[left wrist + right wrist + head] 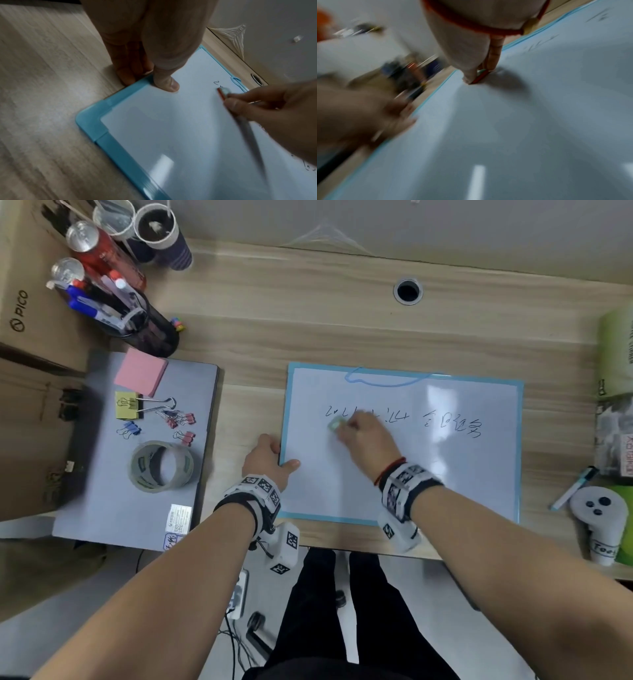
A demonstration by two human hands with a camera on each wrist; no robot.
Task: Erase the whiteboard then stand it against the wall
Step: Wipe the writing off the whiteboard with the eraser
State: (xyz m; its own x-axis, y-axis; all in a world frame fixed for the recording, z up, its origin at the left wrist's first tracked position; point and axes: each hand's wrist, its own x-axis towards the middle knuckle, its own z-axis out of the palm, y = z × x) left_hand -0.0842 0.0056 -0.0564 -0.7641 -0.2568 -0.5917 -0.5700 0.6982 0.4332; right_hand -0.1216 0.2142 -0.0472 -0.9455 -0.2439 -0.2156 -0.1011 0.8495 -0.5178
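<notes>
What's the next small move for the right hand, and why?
Probably sweep the eraser rightward along the writing. The right hand pinches it at the line's left end, most characters remain, and the left hand braces the whiteboard edge.

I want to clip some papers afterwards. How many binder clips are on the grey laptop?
5 that I can make out: one large yellow clip, two pink ones right of it, one blue below it, one pink above the tape roll. Overlapping clips may hide more.

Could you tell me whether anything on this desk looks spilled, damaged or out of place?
Nothing stands out. The whiteboard lies flat and square on the desk, left hand steadying its edge, right hand rubbing the eraser over the writing.
</notes>
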